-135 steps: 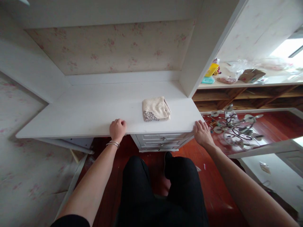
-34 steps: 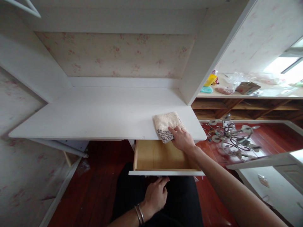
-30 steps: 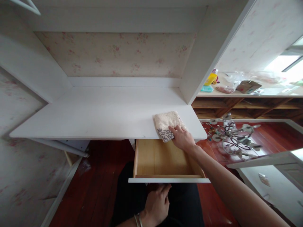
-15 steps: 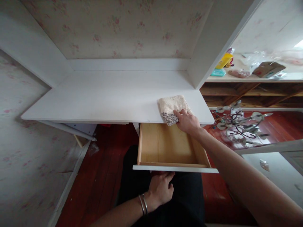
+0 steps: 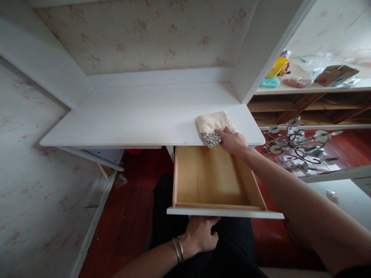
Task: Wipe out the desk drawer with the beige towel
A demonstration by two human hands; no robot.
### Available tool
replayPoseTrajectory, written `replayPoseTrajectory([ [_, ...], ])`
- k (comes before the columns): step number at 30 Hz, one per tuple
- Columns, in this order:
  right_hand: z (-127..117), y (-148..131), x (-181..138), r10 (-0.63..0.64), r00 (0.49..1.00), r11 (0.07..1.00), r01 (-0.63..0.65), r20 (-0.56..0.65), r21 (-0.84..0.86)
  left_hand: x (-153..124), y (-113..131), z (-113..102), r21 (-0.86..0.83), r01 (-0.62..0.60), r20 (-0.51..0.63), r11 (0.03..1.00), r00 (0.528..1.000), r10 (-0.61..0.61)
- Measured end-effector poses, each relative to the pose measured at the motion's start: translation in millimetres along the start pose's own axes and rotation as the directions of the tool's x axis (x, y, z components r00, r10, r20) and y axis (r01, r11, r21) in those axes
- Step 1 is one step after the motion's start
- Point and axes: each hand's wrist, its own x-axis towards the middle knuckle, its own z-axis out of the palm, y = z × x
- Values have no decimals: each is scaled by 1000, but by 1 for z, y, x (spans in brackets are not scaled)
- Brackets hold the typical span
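A folded cream cloth with a dark grey pattern (image 5: pixel 213 122) lies on the white desk top (image 5: pixel 139 119), near its front right edge. My right hand (image 5: pixel 233 141) grips the cloth's lower right corner, thumb on top and fingers partly hidden. Below it, a wooden drawer with a white front (image 5: pixel 214 177) stands pulled out, and nothing shows inside it. My left hand (image 5: pixel 202 233), with two silver bangles on its wrist, is curled at the drawer's front from below. Its fingertips, and any knob there, are hidden by the front panel.
Right of the desk, a chandelier (image 5: pixel 307 148) hangs or lies near the red wooden floor (image 5: pixel 136 204). A shelf unit (image 5: pixel 313 89) behind it carries a cardboard box (image 5: pixel 337 75), plastic bags and a yellow item (image 5: pixel 277 67). My dark-trousered legs are under the drawer.
The drawer appears slightly further out, my left hand moving with it. My right hand and the cloth stay at nearly the same spot on the desk. The view has shifted a little.
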Motion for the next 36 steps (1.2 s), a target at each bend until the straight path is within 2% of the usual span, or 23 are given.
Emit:
replayPoseTrajectory([
  [7, 3, -1, -4, -13, 999, 1000, 13, -42, 9, 1, 0, -1, -14, -44, 64, 999, 997, 45],
  [10, 0, 3, -8, -27, 998, 999, 29, -54, 45, -5, 6, -12, 18, -75, 92, 997, 993, 73],
  [13, -11, 11, -14, -27, 997, 989, 37, -71, 143, -17, 22, -39, 69, -171, 133, 983, 978, 161],
  [15, -21, 16, -20, 0, 992, 972, 30, -126, 233, -26, 35, -64, 17, -244, 117, 970, 964, 240],
  [17, -29, 20, -28, 59, 979, 936, 13, -194, 351, -33, 40, -87, -63, -233, 22, 970, 972, 235],
  [18, -33, 21, -33, 98, 969, 907, 8, -228, 421, -35, 39, -96, -94, -196, -60, 976, 980, 191],
  [20, -36, 22, -43, 190, 940, 806, 15, -282, 592, -37, 27, -109, -135, -104, -251, 985, 966, 67],
  [22, -36, 20, -55, 302, 913, 608, 38, -275, 793, -35, 7, -112, -154, -22, -413, 988, 910, -44],
  [25, -32, 9, -74, 403, 913, 165, -4, -64, 986, -32, -23, -105, -157, 58, -511, 986, 849, -131],
  [27, -29, -1, -89, 360, 927, -42, -100, 108, 994, -30, -34, -96, -151, 74, -529, 986, 837, -144],
  [30, -22, -15, -110, 261, 929, -166, -224, 262, 960, -29, -42, -83, -164, 73, -535, 984, 831, -151],
  [32, -14, -23, -122, 258, 910, -249, -261, 323, 933, -27, -45, -77, -197, 76, -536, 978, 827, -172],
  [34, -3, -30, -129, 304, 885, -337, -246, 352, 909, -26, -49, -73, -243, 82, -545, 966, 812, -206],
  [36, 8, -36, -134, 355, 872, -378, -195, 336, 905, -23, -54, -71, -314, 81, -555, 946, 792, -252],
])
